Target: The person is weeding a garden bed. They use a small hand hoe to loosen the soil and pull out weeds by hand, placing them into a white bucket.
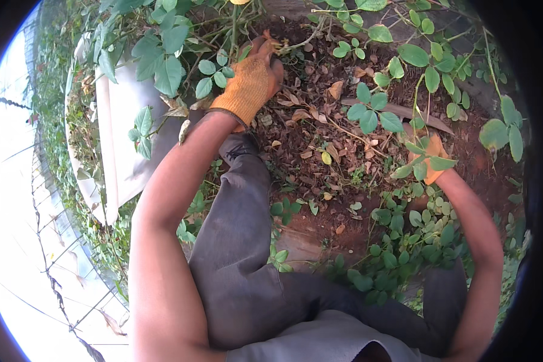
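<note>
An orange knitted work glove covers my left hand point(253, 77), which reaches to the base of leafy shrub stems point(234, 31) at the top. Its fingers are bent near a thin woody branch point(310, 37); foliage and the glove hide whether they grip anything. At the right, my right hand point(430, 156), also in an orange glove, is low over the soil, partly covered by green leaves point(420, 158). What it touches is hidden. Between the hands, dry brown leaves point(316, 113) litter the reddish soil point(344, 217).
A flat piece of wood point(402, 113) lies on the soil near my right hand. White sheeting point(122, 135) stands at the left, beside wire netting point(68, 253). Leafy stems point(511, 122) hang at the right, and low green plants point(398, 235) grow near my legs.
</note>
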The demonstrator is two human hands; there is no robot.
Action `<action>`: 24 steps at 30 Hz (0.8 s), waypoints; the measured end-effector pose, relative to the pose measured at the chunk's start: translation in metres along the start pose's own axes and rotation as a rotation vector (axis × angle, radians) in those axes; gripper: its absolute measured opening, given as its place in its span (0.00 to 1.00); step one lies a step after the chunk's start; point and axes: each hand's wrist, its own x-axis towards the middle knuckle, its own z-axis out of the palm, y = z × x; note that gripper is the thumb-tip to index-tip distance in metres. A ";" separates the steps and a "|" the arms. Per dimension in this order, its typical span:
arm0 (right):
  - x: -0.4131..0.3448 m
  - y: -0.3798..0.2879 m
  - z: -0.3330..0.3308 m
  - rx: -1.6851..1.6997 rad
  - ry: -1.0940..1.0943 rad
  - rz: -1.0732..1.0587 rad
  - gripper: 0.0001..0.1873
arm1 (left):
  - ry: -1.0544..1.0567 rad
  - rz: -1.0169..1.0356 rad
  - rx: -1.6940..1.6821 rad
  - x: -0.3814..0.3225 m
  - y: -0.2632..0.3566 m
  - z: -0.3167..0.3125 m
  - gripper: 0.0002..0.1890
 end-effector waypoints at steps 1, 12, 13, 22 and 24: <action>-0.004 0.017 -0.026 0.463 0.009 0.086 0.22 | 0.101 0.067 0.015 0.011 -0.001 0.026 0.34; 0.018 0.028 -0.003 -0.171 -0.084 -0.052 0.23 | -0.103 0.239 0.123 0.007 0.012 0.132 0.43; 0.016 0.027 -0.006 -0.209 -0.088 -0.060 0.23 | -0.112 0.340 0.225 -0.014 0.027 0.121 0.40; 0.039 0.030 0.007 -0.341 -0.189 -0.160 0.23 | -0.024 -0.164 -0.294 -0.030 0.006 0.017 0.28; 0.027 0.022 -0.004 -0.390 -0.176 -0.184 0.24 | 0.125 -0.214 -0.203 -0.016 -0.026 0.033 0.33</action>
